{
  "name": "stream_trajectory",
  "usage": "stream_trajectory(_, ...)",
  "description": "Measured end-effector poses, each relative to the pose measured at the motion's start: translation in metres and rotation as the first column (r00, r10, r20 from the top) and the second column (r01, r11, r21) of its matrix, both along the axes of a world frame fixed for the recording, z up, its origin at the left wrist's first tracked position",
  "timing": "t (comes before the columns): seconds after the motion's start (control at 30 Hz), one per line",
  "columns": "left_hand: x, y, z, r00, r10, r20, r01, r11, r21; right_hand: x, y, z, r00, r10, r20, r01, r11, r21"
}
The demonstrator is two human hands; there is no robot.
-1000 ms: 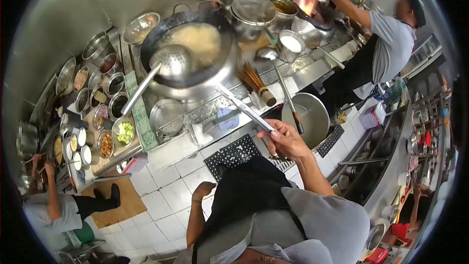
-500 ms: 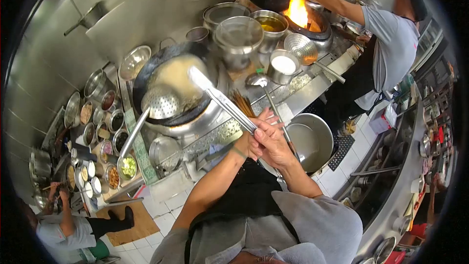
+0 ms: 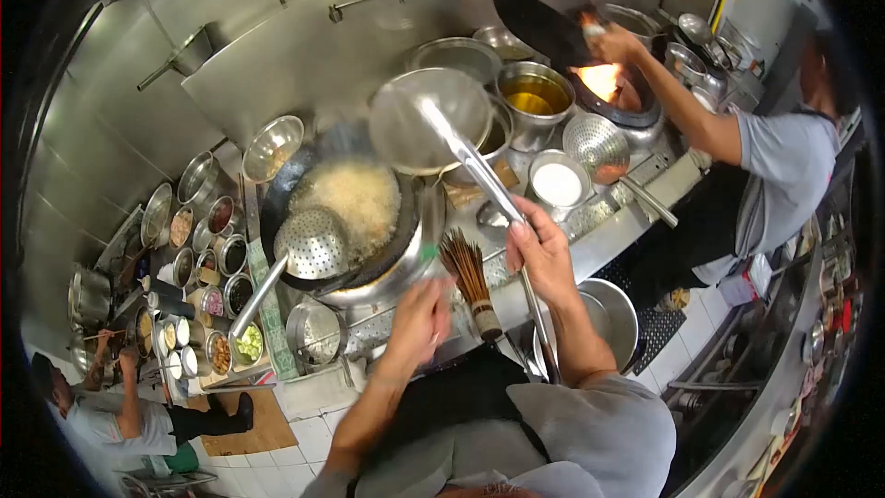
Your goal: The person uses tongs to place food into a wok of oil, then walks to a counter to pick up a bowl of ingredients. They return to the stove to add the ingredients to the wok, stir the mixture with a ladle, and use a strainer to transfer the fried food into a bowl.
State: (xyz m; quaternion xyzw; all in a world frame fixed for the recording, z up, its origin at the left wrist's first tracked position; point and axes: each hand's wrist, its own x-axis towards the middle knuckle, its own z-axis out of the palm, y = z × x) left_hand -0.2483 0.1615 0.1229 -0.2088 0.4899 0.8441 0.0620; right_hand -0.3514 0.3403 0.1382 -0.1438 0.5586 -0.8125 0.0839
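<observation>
My right hand (image 3: 542, 254) is closed around a long shiny steel tool (image 3: 475, 161), which points up and forward over the stove. The tool's far end overlaps a round mesh strainer (image 3: 401, 124) over a pot. To the left, my left hand (image 3: 421, 325) is curled and blurred by motion, away from the tool. In front of it stands a wok (image 3: 281, 189) of foaming oil, with a perforated skimmer (image 3: 313, 242) over its near side. A bamboo brush (image 3: 470, 277) stands upright between my hands. A ladle (image 3: 493, 214) lies by my right hand, its handle running toward me.
At the right, a co-worker (image 3: 784, 157) tilts a black wok (image 3: 535, 28) over flames. Nearby stand a pot of yellow oil (image 3: 536, 94) and a pot of white liquid (image 3: 559, 183). Ingredient bowls (image 3: 249, 341) crowd the left, beyond which another person (image 3: 120, 420) works. A large pot (image 3: 619, 300) stands right.
My hands have come apart, the left moving left and the right staying on the steel tool. The view has shifted. Foam in the wok has thickened, and the co-worker's wok has tilted differently.
</observation>
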Motion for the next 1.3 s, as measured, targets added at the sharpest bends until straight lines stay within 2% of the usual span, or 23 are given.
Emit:
stream_trajectory(0.03,0.024,-0.010,0.000,1.000,0.005,0.008,-0.005,0.998,-0.056,-0.024,-0.001,-0.003,0.994,-0.066,-0.086,0.080,0.982,0.169)
stream_trajectory(0.07,0.046,-0.020,-0.001,1.000,0.015,0.015,-0.014,0.994,-0.110,-0.051,-0.009,-0.005,0.947,-0.158,-0.279,0.233,0.937,0.260)
stream_trajectory(0.13,0.078,-0.030,-0.001,0.992,0.111,0.056,-0.097,0.972,-0.214,-0.106,-0.028,0.005,0.838,-0.226,-0.497,0.444,0.812,0.379)
stream_trajectory(0.17,0.093,-0.033,0.002,0.990,0.125,0.069,-0.104,0.963,-0.251,-0.135,-0.038,0.013,0.819,-0.228,-0.527,0.493,0.750,0.442)
stream_trajectory(0.23,0.114,-0.037,0.009,0.985,0.153,0.084,-0.118,0.938,-0.325,-0.229,-0.063,-0.016,0.583,-0.233,-0.778,0.701,0.628,0.337)
stream_trajectory(0.37,0.144,-0.029,0.003,0.954,0.267,0.135,-0.210,0.919,-0.333,-0.340,-0.110,-0.013,0.715,-0.274,-0.643,0.697,0.339,0.631)
stream_trajectory(0.47,0.156,-0.020,0.000,0.929,0.332,0.166,-0.264,0.906,-0.332,-0.398,-0.129,-0.025,0.809,-0.249,-0.533,0.586,0.263,0.766)
stream_trajectory(0.53,0.163,-0.017,-0.007,0.916,0.356,0.183,-0.290,0.905,-0.310,-0.453,-0.126,-0.071,0.881,-0.047,-0.471,0.472,0.151,0.868)
stream_trajectory(0.57,0.163,-0.016,-0.007,0.910,0.368,0.193,-0.302,0.905,-0.300,-0.455,-0.131,-0.072,0.905,0.051,-0.422,0.417,0.082,0.905)
stream_trajectory(0.6,0.164,-0.014,-0.004,0.903,0.375,0.207,-0.304,0.902,-0.308,-0.457,-0.135,-0.074,0.927,-0.053,-0.372,0.375,0.086,0.923)
stream_trajectory(0.7,0.165,-0.008,0.002,0.885,0.408,0.225,-0.335,0.892,-0.302,-0.437,-0.143,-0.060,0.882,-0.166,-0.440,0.461,0.112,0.880)
stream_trajectory(0.73,0.167,-0.008,0.001,0.882,0.420,0.214,-0.349,0.887,-0.302,-0.434,-0.142,-0.057,0.895,-0.047,-0.443,0.445,0.041,0.895)
stream_trajectory(0.87,0.171,-0.014,-0.003,0.883,0.425,0.199,-0.353,0.881,-0.314,-0.420,-0.140,-0.051,0.889,-0.120,-0.441,0.453,0.110,0.884)
stream_trajectory(0.97,0.173,-0.021,-0.001,0.897,0.405,0.177,-0.345,0.892,-0.292,-0.419,-0.138,-0.056,0.898,-0.087,-0.431,0.437,0.055,0.898)
stream_trajectory(1.0,0.176,-0.023,-0.002,0.902,0.397,0.170,-0.339,0.895,-0.291,-0.417,-0.134,-0.056,0.891,-0.133,-0.434,0.447,0.088,0.890)
stream_trajectory(1.1,0.183,-0.031,-0.009,0.916,0.371,0.152,-0.319,0.904,-0.284,-0.397,-0.122,-0.049,0.913,-0.023,-0.408,0.408,0.020,0.913)
stream_trajectory(1.13,0.187,-0.036,-0.009,0.924,0.353,0.146,-0.299,0.906,-0.299,-0.387,-0.117,-0.047,0.916,-0.049,-0.398,0.400,0.038,0.916)
stream_trajectory(1.23,0.201,-0.052,-0.008,0.934,0.310,0.176,-0.245,0.917,-0.315,-0.337,-0.099,-0.034,0.838,-0.129,-0.531,0.545,0.133,0.828)
stream_trajectory(1.3,0.217,-0.061,-0.016,0.938,0.312,0.152,-0.260,0.922,-0.287,-0.296,-0.080,-0.037,0.752,-0.161,-0.639,0.657,0.254,0.710)
